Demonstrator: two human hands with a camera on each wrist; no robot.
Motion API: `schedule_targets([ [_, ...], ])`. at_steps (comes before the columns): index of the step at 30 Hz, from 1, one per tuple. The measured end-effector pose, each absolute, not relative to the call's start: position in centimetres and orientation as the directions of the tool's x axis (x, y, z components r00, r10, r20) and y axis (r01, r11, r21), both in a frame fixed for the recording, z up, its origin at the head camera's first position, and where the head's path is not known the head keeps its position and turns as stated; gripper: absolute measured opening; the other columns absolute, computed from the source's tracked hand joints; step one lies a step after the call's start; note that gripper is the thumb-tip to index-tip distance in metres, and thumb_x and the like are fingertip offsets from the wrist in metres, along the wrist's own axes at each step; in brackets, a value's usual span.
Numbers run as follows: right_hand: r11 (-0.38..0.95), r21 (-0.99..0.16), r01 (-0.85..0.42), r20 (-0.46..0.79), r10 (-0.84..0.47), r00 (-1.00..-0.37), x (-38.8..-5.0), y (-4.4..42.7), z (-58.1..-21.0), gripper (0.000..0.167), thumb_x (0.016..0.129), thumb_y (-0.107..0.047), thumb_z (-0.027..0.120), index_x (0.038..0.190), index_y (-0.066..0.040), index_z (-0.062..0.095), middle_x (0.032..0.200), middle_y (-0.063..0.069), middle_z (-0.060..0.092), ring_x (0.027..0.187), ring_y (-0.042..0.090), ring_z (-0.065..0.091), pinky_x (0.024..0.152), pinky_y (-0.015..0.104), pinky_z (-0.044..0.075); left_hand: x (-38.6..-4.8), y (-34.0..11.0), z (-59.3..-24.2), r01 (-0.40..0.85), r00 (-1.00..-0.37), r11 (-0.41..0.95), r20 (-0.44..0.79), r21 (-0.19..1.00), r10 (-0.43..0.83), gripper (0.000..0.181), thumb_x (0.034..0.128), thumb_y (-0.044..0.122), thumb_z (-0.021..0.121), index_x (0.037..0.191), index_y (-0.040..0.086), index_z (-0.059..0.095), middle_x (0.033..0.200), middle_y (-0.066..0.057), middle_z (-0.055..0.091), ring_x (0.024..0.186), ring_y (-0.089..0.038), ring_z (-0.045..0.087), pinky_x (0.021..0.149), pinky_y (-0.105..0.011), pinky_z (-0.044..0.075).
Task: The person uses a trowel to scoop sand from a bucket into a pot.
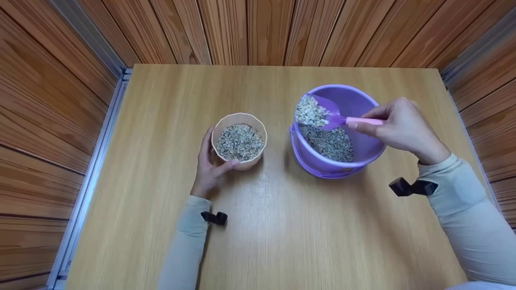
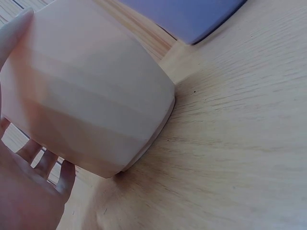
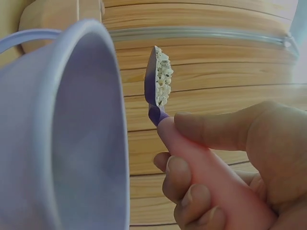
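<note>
My left hand (image 1: 209, 168) grips a pale peach faceted pot (image 1: 249, 164), thumb on its near side and fingers around its left. Grey gravel (image 1: 240, 141) fills much of the pot, which stands upright on the table. In my right hand (image 1: 407, 129) is the pink handle of a small purple shovel (image 1: 333, 121), pinched between thumb and fingers. Pale gravel (image 1: 311, 111) lies heaped on its blade, above the purple bucket (image 1: 307, 155). Darker gravel (image 1: 332, 143) covers the bucket's bottom. In the right wrist view, the loaded shovel (image 3: 151, 79) shows beside the bucket's rim (image 3: 45, 124).
The bucket stands right of the pot on a light wooden table (image 1: 258, 241), its handle (image 1: 318, 174) hanging down on the near side. Wood-panelled walls (image 1: 266, 32) with metal rails (image 1: 92, 173) enclose the table at the back and sides.
</note>
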State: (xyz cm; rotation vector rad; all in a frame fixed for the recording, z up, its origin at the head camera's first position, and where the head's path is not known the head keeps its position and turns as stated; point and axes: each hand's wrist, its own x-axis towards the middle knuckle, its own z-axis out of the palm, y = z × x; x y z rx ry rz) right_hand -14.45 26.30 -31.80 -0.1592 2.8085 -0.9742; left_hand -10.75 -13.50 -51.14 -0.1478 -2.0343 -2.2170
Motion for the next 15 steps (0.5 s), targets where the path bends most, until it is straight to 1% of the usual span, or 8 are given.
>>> schedule_targets([
  [7,0.781,-0.614,-0.108,-0.081,-0.199,-0.977,-14.6,24.4,-31.5,0.043,0.081,-0.052,0.082,0.092,-0.011,0.083,0.08,0.006,0.075,0.061,0.017,0.063,0.046,0.025,0.051,-10.8,-13.5,-51.2,0.143,-0.99,-0.068,0.141,0.987,-0.026,0.104,0.0746,0.001,0.083,0.16,0.004,0.023,0.165,-0.009,0.026,0.151,-0.023,0.023,0.123,-0.044,0.019],
  [11,0.791,-0.594,-0.145,-0.062,-0.224,-0.973,-14.7,23.1,-31.5,0.041,0.081,-0.052,0.081,0.089,-0.012,0.083,0.078,0.004,0.075,0.06,0.016,0.063,0.045,0.025,0.047,-11.3,-13.7,-52.6,0.145,-0.989,-0.069,0.143,0.987,-0.034,0.107,0.0739,0.001,0.084,0.161,0.008,0.023,0.165,-0.006,0.026,0.151,-0.021,0.022,0.123,-0.044,0.018],
  [15,0.788,-0.589,-0.179,-0.047,-0.255,-0.966,-14.9,21.9,-31.7,0.036,0.082,-0.048,0.082,0.088,-0.012,0.083,0.077,0.002,0.075,0.062,0.016,0.062,0.048,0.023,0.044,-11.8,-13.9,-54.1,0.154,-0.987,-0.056,0.152,0.986,-0.041,0.107,0.0743,0.007,0.087,0.162,0.015,0.025,0.165,0.001,0.027,0.151,-0.016,0.023,0.123,-0.043,0.018],
])
